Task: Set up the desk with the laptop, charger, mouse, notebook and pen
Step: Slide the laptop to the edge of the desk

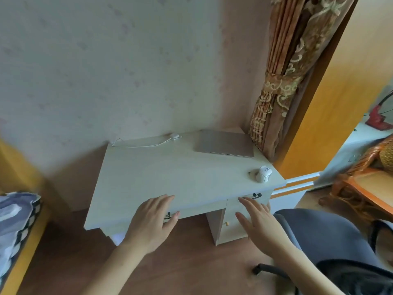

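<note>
Both hands flat, holding nothing: left hand (152, 218), right hand (255, 218); laptop (225, 143) far back-right.

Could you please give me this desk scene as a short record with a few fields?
surface: pale wooden desk against the wall
laptop: closed laptop at the back right
charger: white charger at the back edge, its cable trailing left
mouse: white mouse near the right edge
notebook and pen: not in view
left hand: open, over the front edge, holding nothing
right hand: open, in front of the drawers, holding nothing
seat: grey office chair at the right
</note>
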